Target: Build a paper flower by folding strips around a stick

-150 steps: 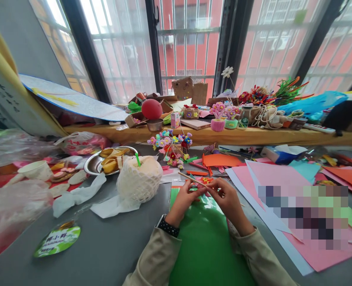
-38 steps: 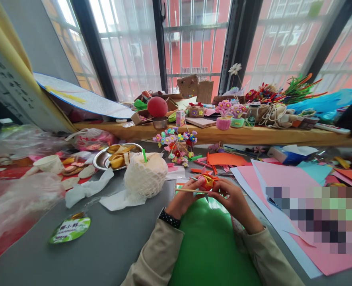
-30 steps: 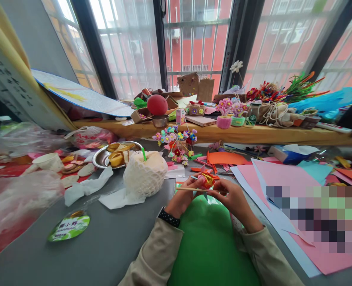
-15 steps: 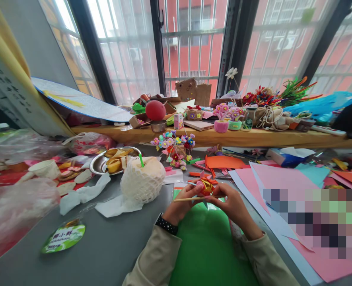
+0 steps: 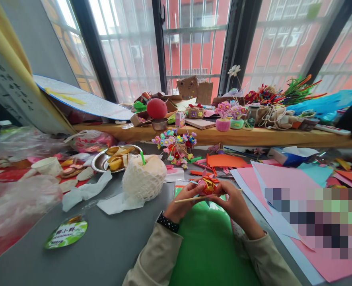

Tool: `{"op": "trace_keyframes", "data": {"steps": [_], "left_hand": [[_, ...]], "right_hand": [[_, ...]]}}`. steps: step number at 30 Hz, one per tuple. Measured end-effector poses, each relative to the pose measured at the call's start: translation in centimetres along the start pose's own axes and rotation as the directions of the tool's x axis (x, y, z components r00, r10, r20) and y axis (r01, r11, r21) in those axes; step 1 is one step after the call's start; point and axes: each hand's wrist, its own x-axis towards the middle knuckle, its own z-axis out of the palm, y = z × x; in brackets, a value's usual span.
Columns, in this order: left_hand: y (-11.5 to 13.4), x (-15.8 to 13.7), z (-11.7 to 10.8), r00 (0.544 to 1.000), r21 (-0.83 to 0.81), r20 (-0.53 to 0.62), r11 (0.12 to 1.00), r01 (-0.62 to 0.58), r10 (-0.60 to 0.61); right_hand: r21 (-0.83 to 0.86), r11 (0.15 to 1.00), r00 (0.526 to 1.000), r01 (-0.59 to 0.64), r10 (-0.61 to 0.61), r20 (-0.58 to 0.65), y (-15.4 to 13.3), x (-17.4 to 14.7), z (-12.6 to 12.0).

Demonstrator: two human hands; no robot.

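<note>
The fingers of your left hand (image 5: 180, 203) were curled around a red-and-gold folded piece (image 5: 209, 184), while those of your right hand (image 5: 234, 201) were pinched narrowly on a thin wooden stick (image 5: 185, 200). The piece sat between both sets of fingers, above the far end of the green sheet (image 5: 208, 246); the stick crossed on its near side, one tip pointing left. Your forearms, in beige sleeves (image 5: 156, 258), reached forward along either side of the green sheet, the hands turned inward to meet over it. Left of the green sheet, a netted coconut (image 5: 144, 182) stood on the grey surface (image 5: 116, 242); right of it lay pink paper (image 5: 286, 174).
</note>
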Motion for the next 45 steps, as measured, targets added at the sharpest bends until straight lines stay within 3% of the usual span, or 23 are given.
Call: {"op": "trace_keyframes", "data": {"steps": [15,19,22,26,32,39,45], "left_hand": [[-0.2,0.3,0.0,1.000,-0.001,0.005,1.000,-0.007,0.007],[-0.1,0.3,0.2,0.998,-0.037,-0.032,0.998,-0.052,0.051],[0.2,0.1,0.4,0.994,-0.076,-0.056,0.992,-0.103,0.099],[0.5,-0.2,0.6,0.993,-0.055,-0.022,0.991,-0.120,0.119],[0.1,-0.1,0.5,0.992,0.019,0.037,0.993,-0.120,0.119],[0.1,-0.1,0.8,0.985,0.086,0.048,0.981,-0.172,0.168],[0.0,-0.1,0.5,0.985,0.090,0.073,0.983,-0.163,0.156]], "right_hand": [[-0.058,0.998,0.999,0.025,-0.027,-0.024,-0.2,0.1,0.0],[-0.080,0.996,0.998,0.043,-0.047,-0.050,-0.4,0.2,-0.4],[-0.076,0.997,0.995,-0.012,0.005,-0.095,-0.2,0.2,-0.8],[-0.039,0.999,0.991,-0.001,-0.004,-0.136,0.1,0.2,-1.2],[-0.115,0.989,0.991,0.089,-0.100,-0.087,0.2,0.2,-1.1],[0.009,0.995,0.995,0.096,-0.096,0.007,0.0,0.1,-1.4],[0.055,0.991,0.992,0.125,-0.125,-0.009,0.0,0.1,-1.4]]}}
